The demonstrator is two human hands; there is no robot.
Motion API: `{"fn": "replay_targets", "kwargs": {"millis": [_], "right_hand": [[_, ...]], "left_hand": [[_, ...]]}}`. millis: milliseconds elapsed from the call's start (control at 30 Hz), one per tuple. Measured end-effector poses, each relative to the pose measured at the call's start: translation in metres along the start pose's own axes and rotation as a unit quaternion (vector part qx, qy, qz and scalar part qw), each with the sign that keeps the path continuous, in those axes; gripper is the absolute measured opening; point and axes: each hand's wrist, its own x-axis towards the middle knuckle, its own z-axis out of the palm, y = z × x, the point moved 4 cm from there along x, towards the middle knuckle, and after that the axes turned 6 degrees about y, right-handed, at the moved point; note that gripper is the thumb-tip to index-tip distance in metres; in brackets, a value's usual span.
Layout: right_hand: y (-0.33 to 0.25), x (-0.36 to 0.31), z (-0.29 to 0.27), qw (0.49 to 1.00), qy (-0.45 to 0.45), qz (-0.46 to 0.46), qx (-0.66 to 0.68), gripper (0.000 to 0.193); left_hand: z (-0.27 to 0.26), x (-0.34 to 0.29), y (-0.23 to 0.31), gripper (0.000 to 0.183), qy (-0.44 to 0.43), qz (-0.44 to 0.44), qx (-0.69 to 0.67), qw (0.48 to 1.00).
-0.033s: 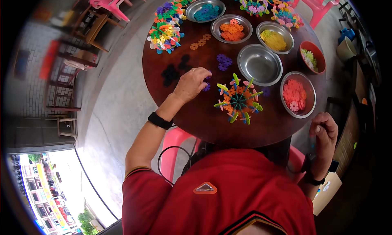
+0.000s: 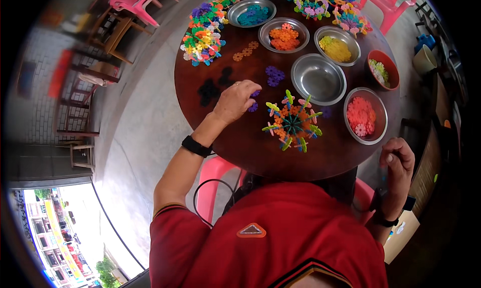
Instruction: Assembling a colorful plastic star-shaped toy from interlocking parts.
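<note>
My left hand (image 2: 234,103) rests low over the table with its fingers bent together at a purple flower-shaped plastic disc (image 2: 256,93). Another purple disc (image 2: 253,106) lies by the thumb; the fingertips partly hide both. My right hand (image 2: 399,158) hangs beyond the table's right edge, loosely curled, with nothing visible in it. Between the hands stands a spiky model (image 2: 292,121) of joined discs, dark green in the middle, orange around it, with yellow-green tips. Loose purple discs (image 2: 274,76) lie farther back, and black discs (image 2: 208,92) are left of my left hand.
Metal bowls hold blue (image 2: 253,15), orange (image 2: 284,37), yellow (image 2: 335,49) and pink-red discs (image 2: 361,116). A bare metal bowl (image 2: 319,80) and a red bowl (image 2: 391,77) stand among them. Finished disc models (image 2: 203,45) line the far rim of the round table (image 2: 235,148).
My left hand has shifted very slightly, and more of the purple disc at its fingertips shows. My right hand stays where it was.
</note>
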Motion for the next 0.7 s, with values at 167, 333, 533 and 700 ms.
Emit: {"fn": "replay_targets", "kwargs": {"millis": [167,333,533,700], "right_hand": [[-0.003,-0.003,0.000,1.000,-0.016,0.007,0.002,0.016],[-0.005,-0.007,-0.006,1.000,-0.011,0.001,-0.015,0.016],[-0.003,-0.006,-0.008,1.000,-0.011,0.005,-0.015,0.017],[-0.004,-0.007,-0.005,1.000,-0.024,0.001,-0.013,0.018]], "left_hand": [[0.013,0.038,0.006,0.054,0.075,0.113,0.093,0.986],[0.033,0.052,0.000,0.043,0.073,0.124,0.146,0.979],[0.036,0.051,0.006,0.032,0.116,0.116,0.132,0.978],[0.035,0.045,0.011,0.033,0.118,0.115,0.133,0.977]]}}
